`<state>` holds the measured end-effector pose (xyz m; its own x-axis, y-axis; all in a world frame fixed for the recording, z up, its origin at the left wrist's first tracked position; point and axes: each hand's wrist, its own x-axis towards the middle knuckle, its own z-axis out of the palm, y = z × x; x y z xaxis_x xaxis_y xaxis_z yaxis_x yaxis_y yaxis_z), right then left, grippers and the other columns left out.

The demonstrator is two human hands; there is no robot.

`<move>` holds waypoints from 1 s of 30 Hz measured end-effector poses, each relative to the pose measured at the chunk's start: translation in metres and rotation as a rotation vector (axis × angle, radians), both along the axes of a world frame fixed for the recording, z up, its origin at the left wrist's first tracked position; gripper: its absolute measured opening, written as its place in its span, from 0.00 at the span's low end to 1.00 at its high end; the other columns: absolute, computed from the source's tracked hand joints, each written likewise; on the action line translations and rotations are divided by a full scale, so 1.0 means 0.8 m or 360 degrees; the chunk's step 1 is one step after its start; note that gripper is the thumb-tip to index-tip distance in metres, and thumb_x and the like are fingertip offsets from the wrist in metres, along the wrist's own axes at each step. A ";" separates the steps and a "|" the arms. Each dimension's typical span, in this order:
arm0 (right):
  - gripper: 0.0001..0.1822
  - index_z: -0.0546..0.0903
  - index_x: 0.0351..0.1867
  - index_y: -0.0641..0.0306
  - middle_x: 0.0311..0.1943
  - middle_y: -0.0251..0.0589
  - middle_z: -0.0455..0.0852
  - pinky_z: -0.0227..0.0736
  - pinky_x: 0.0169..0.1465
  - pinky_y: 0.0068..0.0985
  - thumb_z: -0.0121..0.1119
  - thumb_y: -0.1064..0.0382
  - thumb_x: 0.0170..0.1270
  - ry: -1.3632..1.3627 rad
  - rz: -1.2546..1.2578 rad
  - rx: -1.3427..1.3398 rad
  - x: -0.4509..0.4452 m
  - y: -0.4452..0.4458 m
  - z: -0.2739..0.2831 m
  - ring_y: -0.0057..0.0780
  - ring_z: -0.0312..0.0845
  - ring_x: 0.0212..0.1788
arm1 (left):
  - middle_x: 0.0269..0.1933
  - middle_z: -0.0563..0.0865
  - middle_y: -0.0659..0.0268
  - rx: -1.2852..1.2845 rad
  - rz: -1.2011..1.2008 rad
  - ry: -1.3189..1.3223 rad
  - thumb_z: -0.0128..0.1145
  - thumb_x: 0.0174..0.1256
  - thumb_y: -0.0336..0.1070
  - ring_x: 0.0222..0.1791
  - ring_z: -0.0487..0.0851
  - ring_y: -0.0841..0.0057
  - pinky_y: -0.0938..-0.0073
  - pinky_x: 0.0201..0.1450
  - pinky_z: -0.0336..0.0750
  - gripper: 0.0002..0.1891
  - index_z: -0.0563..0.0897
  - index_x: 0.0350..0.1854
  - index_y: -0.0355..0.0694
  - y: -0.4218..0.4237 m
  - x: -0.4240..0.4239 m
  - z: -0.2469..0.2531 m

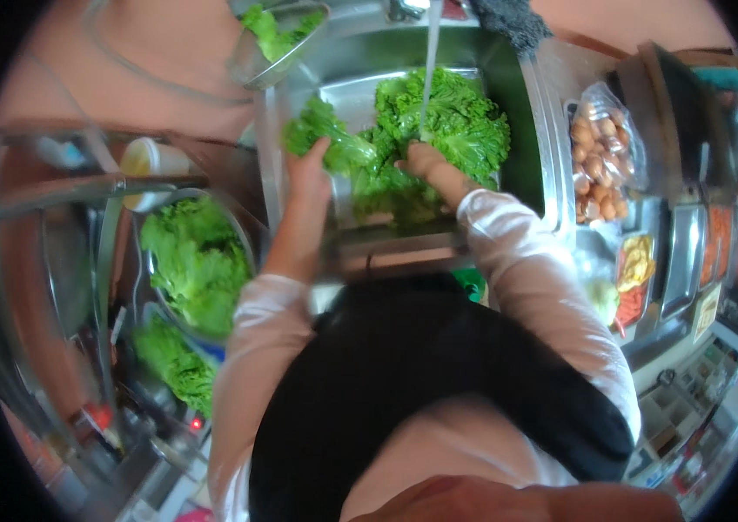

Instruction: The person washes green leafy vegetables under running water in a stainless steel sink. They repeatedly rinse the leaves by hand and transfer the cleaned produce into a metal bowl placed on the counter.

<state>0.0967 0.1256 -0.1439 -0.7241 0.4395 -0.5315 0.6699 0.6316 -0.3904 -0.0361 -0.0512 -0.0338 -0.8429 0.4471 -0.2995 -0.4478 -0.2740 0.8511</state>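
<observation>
My left hand grips a bunch of green leaf lettuce at the left side of a stainless steel sink. My right hand is curled into a larger heap of lettuce leaves in the basin, its fingertips partly hidden among them. A stream of water falls from above onto the leaves just beyond my right hand. Under the heap, part of the basin's metal bottom shows.
A metal bowl with lettuce stands at the sink's back left corner. At left sit a large bowl of lettuce, more lettuce and a white tub. Bagged eggs and metal food trays stand at right.
</observation>
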 end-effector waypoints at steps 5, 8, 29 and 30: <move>0.15 0.82 0.46 0.65 0.41 0.50 0.85 0.79 0.49 0.35 0.59 0.60 0.60 0.0010 -0.0248 -0.0385 -0.023 0.021 -0.081 0.44 0.83 0.44 | 0.55 0.78 0.63 -0.0045 -0.0038 -0.0020 0.60 0.57 0.19 0.54 0.78 0.69 0.66 0.54 0.75 0.26 0.71 0.60 0.39 -0.015 0.010 0.003; 0.18 0.73 0.57 0.67 0.38 0.43 0.81 0.83 0.42 0.31 0.53 0.72 0.65 0.0377 -0.1326 -0.1447 -0.010 0.026 -0.040 0.34 0.82 0.39 | 0.53 0.80 0.62 -0.0066 0.0035 -0.0124 0.61 0.57 0.20 0.52 0.80 0.69 0.67 0.51 0.77 0.25 0.72 0.58 0.38 -0.028 0.014 -0.004; 0.18 0.79 0.53 0.65 0.55 0.54 0.76 0.73 0.58 0.35 0.60 0.61 0.64 0.0871 -0.0179 -0.0691 0.069 -0.016 0.158 0.45 0.77 0.52 | 0.50 0.82 0.57 -0.0209 -0.0265 -0.0150 0.61 0.57 0.23 0.48 0.81 0.65 0.65 0.51 0.76 0.23 0.73 0.57 0.33 0.072 0.033 -0.055; 0.23 0.73 0.62 0.59 0.58 0.50 0.75 0.73 0.61 0.33 0.57 0.60 0.67 0.0655 -0.0133 -0.0478 0.065 0.004 0.140 0.40 0.76 0.54 | 0.51 0.81 0.57 -0.0182 -0.0179 -0.0089 0.60 0.58 0.23 0.48 0.81 0.65 0.65 0.51 0.77 0.24 0.72 0.58 0.33 0.066 0.023 -0.045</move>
<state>0.1489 0.1284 -0.0320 -0.8689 0.3763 -0.3215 0.4658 0.4021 -0.7883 -0.0175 0.0019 -0.0698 -0.7698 0.4982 -0.3991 -0.5179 -0.1221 0.8467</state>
